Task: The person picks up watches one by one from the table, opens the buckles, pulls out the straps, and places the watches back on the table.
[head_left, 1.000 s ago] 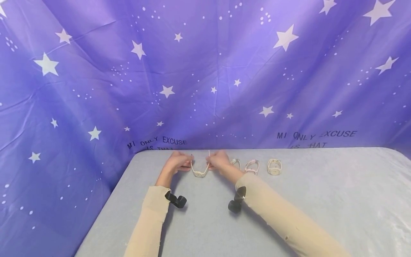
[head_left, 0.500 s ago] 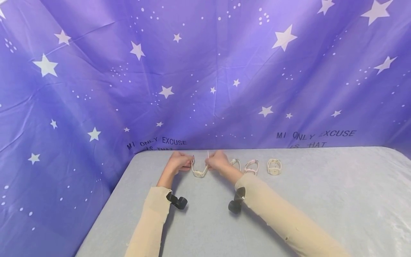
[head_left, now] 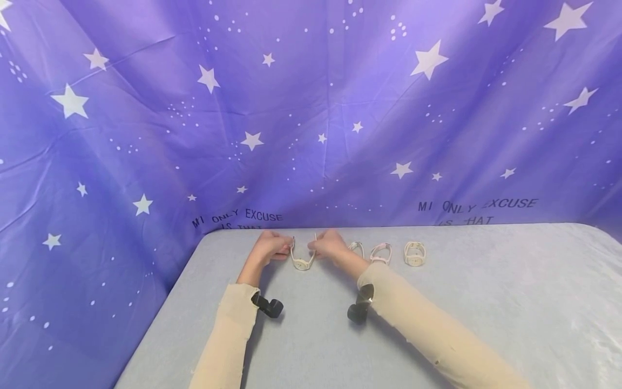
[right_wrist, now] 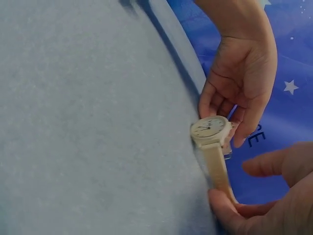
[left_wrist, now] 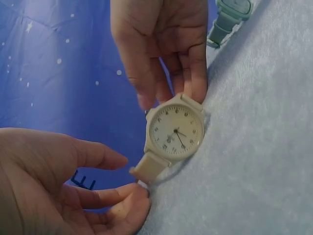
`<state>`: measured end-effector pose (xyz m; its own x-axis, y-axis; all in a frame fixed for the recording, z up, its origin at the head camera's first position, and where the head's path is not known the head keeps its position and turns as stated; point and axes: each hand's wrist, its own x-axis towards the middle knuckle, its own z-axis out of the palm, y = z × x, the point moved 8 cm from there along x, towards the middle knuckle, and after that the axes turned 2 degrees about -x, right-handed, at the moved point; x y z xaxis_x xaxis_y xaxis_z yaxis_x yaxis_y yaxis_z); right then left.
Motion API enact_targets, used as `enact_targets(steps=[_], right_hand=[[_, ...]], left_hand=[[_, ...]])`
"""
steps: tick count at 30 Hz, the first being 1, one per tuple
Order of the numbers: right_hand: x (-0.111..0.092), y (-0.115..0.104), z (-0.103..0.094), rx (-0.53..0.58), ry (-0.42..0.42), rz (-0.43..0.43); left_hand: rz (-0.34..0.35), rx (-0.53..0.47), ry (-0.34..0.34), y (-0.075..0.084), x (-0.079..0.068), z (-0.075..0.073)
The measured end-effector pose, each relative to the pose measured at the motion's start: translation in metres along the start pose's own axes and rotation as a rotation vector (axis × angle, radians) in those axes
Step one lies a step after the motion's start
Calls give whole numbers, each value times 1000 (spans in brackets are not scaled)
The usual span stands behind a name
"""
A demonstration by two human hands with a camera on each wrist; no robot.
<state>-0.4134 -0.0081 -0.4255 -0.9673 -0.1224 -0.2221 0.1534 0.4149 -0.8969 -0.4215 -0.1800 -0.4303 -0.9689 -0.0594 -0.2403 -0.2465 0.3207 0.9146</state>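
A cream wristwatch (head_left: 302, 265) with a round dial rests on the grey table (head_left: 311, 335), its two strap ends raised. My left hand (head_left: 269, 247) holds the left strap end; in the left wrist view its thumb stands a little off the strap (left_wrist: 150, 166). The other strap end is held by my right hand (head_left: 330, 246). The strap (right_wrist: 218, 169) runs between its fingers in the right wrist view, with the thumb apart. The dial (left_wrist: 176, 129) faces up and toward me.
Right of my hands stand three more watches: a pale one (head_left: 357, 247) partly behind my right wrist, a pinkish one (head_left: 381, 253) and a cream one (head_left: 415, 254). A purple star-patterned curtain (head_left: 311, 108) hangs behind the table's far edge.
The raised strap ends have drawn slightly closer together, and the right strap end shows less above my right hand. Both hands have barely moved.
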Motion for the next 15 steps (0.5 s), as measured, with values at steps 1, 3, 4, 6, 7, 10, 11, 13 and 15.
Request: enact_targets(steps=[1, 3, 4, 6, 7, 10, 11, 13, 15], right_hand=[[-1, -2, 0, -19, -22, -4], [-5, -8, -2, -55, -75, -9], [-7, -11, -3, -73, -103, -15], [-12, -19, -9, -101, -153, -41], [-15, -24, -13, -114, -174, -65], [-25, -39, -29, -161, -202, -196], [-29, -44, -36, -178, -201, -250], [-36, -52, -48, -216, -189, -357], [-43, -56, -59, -252, -171, -446]], left_hand=[[6, 18, 5, 1, 0, 0], [28, 72, 30, 6, -2, -1], [40, 102, 48, 9, -3, -1], [83, 161, 89, 19, -7, -2], [111, 184, 111, 25, -9, -2], [230, 187, 148, 46, -18, 0], [281, 177, 152, 53, -22, 1], [386, 148, 145, 68, -29, 5], [482, 122, 117, 80, -35, 12]])
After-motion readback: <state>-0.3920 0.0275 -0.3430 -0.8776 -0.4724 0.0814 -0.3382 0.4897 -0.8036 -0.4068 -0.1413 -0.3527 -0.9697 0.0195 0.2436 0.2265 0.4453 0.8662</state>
